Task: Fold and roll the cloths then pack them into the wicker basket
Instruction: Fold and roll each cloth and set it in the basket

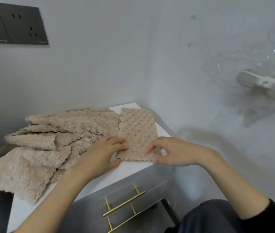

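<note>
Here, a white cabinet top [130,170] sits tucked into the corner of a pale grey room, with two dark wall sockets [13,25] at 10 o'clock and a white wall fixture [264,84] under clear plastic film at 2 o'clock. Below the top, grey drawer fronts carry slim brass bar handles [124,203]. A folded beige cloth [137,133], fleecy with a bubbled weave and scalloped edges, lies flat near the top's far right corner. The left hand [103,153] rests at its near left edge, fingers together on the fabric and thumb on the bare top beside the hem. The right hand [173,151] pinches the cloth's near right corner between curled fingers and thumb. A rumpled heap of matching cloths [49,142] sprawls at 9 o'clock, overhanging the left edge. A dark trouser knee [217,217] shows at 5 o'clock.
</note>
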Tool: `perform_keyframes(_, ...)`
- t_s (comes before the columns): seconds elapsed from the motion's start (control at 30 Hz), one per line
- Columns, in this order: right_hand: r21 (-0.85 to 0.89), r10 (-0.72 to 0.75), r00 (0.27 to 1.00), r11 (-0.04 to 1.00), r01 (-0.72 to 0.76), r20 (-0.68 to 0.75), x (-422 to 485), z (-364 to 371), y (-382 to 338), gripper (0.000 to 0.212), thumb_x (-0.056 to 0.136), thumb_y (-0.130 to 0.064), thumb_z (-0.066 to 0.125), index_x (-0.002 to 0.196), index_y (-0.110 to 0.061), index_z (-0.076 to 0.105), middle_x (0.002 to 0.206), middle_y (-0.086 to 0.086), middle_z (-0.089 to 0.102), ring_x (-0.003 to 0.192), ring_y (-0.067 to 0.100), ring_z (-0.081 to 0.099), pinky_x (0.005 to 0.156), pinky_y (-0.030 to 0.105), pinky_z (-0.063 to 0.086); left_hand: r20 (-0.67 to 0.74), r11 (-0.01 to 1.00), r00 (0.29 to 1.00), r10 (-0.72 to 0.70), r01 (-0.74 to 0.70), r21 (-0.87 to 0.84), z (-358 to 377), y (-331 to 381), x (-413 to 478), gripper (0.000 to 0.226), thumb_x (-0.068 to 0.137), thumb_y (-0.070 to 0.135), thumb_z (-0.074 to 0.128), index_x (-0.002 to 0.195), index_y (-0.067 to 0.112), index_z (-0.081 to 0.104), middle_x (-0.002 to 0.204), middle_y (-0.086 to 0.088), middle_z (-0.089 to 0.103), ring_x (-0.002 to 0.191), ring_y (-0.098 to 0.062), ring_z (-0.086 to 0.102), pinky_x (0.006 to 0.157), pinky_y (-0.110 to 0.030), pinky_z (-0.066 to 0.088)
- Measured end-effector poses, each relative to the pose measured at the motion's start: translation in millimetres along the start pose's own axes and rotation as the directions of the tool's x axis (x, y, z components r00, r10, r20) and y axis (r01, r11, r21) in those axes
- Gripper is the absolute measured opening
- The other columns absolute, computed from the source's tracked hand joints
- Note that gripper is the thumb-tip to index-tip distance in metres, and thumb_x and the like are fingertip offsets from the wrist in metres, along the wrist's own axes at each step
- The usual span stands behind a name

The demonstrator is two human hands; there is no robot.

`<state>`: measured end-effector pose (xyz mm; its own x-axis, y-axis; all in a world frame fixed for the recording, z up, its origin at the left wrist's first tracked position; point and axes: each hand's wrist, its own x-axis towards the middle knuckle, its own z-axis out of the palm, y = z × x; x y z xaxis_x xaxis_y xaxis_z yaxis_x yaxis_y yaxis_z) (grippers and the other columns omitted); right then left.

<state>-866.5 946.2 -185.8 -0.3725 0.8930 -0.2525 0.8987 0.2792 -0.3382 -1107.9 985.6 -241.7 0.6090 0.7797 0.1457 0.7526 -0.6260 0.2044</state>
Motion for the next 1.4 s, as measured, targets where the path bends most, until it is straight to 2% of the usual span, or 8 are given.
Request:
perform_keyframes(0.37, -0.255, -0.105, 0.921, 0.967, 0.006, -0.375, 7, 57, 15, 0.048, 0.081, -0.002, 0.044, 0.121, -0.028, 0.049, 0.119, -0.012, 0.049, 0.109, 0.012, 0.042, 0.065, 0.023, 0.028, 0.023, 1.0, 0.999, -0.023, 0.023, 0.017, 7, -1, -3, 0.053, 0.092, 0.029, 0.047, 0.144, 0.036, 0.036, 0.146, 0.015, 0.041, 0.139, -0.009, 0.028, 0.11, -0.028, 0.026)
perform_keyframes(0.6, 0.057, 0.049, 0.87, 0.998, -0.024, -0.49, 14, 54, 30, 0.025, 0.087, -0.018, 0.054, 0.109, -0.021, 0.067, 0.103, -0.005, 0.068, 0.098, 0.015, 0.059, 0.084, 0.037, 0.048, -0.038, 1.0, 0.999, -0.021, 0.021, 0.016, 13, -5, 0, 0.052, 0.09, 0.054, 0.048, 0.138, 0.036, 0.041, 0.137, 0.016, 0.046, 0.129, -0.006, 0.037, 0.102, -0.026, 0.032)
perform_keyframes(0.73, 0.338, 0.219, 0.834, 0.94, -0.041, -0.507, 19, 53, 33, 0.017, 0.089, -0.016, 0.056, 0.101, -0.021, 0.067, 0.08, -0.013, 0.063, 0.074, 0.005, 0.055, 0.07, 0.017, 0.043, -0.087, 0.999, 0.996, -0.025, 0.027, 0.021, 14, -4, 6, 0.051, 0.089, 0.054, 0.05, 0.134, 0.029, 0.047, 0.129, 0.013, 0.051, 0.12, -0.009, 0.045, 0.096, -0.027, 0.037)
perform_keyframes(0.9, 0.475, 0.314, 0.834, 0.877, -0.073, -0.453, 25, 50, 40, 0.014, 0.09, -0.018, 0.055, 0.098, -0.017, 0.067, 0.089, -0.001, 0.07, 0.073, 0.007, 0.054, 0.063, 0.012, 0.036, -0.176, 0.977, 0.977, -0.12, 0.085, -0.195, 12, 0, 16, 0.029, 0.092, 0.043, 0.054, 0.098, 0.02, 0.07, 0.091, 0.005, 0.067, 0.087, -0.016, 0.06, 0.077, -0.034, 0.047)
perform_keyframes(1.03, 0.536, 0.385, 0.79, 0.84, -0.085, -0.477, 31, 47, 43, 0.015, 0.093, -0.026, 0.057, 0.09, -0.017, 0.068, 0.087, -0.008, 0.069, 0.083, 0.006, 0.059, 0.068, 0.016, 0.039, -0.131, 0.856, 0.934, -0.334, 0.242, -0.456, 14, 0, 23, 0.049, 0.092, 0.043, 0.055, 0.058, 0.008, 0.059, 0.055, -0.011, 0.056, 0.056, -0.022, 0.055, 0.081, -0.039, 0.046)
perform_keyframes(1.13, 0.517, 0.433, 0.742, 0.845, -0.138, -0.511, 37, 48, 46, 0.015, 0.091, -0.033, 0.06, 0.086, -0.021, 0.067, 0.081, -0.011, 0.066, 0.077, 0.006, 0.057, 0.064, 0.019, 0.039, -0.132, 0.83, 0.915, -0.381, 0.275, -0.485, 16, 1, 26, 0.059, 0.092, 0.04, 0.057, 0.045, 0.01, 0.036, 0.036, 0.01, 0.023, 0.034, -0.013, 0.029, 0.098, -0.052, 0.038)
perform_keyframes(1.3, 0.428, 0.468, 0.651, 0.873, -0.234, -0.598, 38, 55, 39, 0.01, 0.086, -0.037, 0.063, 0.083, -0.029, 0.056, 0.073, -0.012, 0.061, 0.081, 0.013, 0.056, 0.064, 0.029, 0.043, -0.204, 0.869, 0.898, -0.389, 0.284, -0.406, 25, -2, 31, 0.061, 0.088, 0.04, 0.063, 0.037, 0.011, 0.042, 0.032, 0.006, 0.024, 0.038, -0.014, 0.024, 0.078, -0.038, 0.045)
perform_keyframes(1.4, 0.136, 0.289, 0.582, 0.947, -0.292, -0.761, 36, 59, 24, 0.009, 0.087, -0.019, 0.06, 0.094, -0.024, 0.059, 0.086, -0.008, 0.061, 0.092, 0.017, 0.05, 0.067, 0.033, 0.043, -0.228, 0.872, 0.89, -0.395, 0.285, -0.397, 27, -1, 31, 0.055, 0.086, 0.041, 0.065, 0.037, 0.021, 0.05, 0.028, 0.012, 0.036, 0.041, -0.007, 0.029, 0.091, -0.044, 0.047)
